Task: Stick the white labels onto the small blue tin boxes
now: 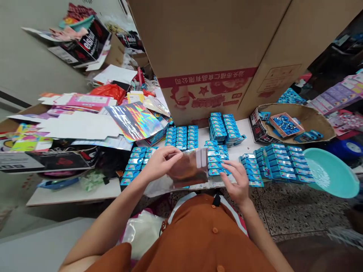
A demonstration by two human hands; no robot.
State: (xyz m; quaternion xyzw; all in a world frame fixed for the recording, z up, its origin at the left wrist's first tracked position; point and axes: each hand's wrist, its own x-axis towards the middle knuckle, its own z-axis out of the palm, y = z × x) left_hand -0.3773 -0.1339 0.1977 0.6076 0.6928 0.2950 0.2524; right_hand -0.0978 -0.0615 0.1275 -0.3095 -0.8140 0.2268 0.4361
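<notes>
A big cardboard carton point(210, 56) stands at the back of the white counter point(70, 192). Over the counter's front edge, the left hand point(161, 162) fingers grasp a clear bag point(190, 172) at its top. The right hand point(236, 181) fingers lie released, touching small blue boxes point(217, 166).

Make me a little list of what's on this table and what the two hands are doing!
Left hand: holds a clear shiny plastic bag by its edge
Right hand: open, fingertips at the small blue rectangular cardboard boxes beside the bag
Table: white tabletop with rows and stacks of those blue boxes
Behind: large brown cardboard carton
Right side: round teal plastic basin
Left side: rainbow holographic sheet on flat printed cartons
</notes>
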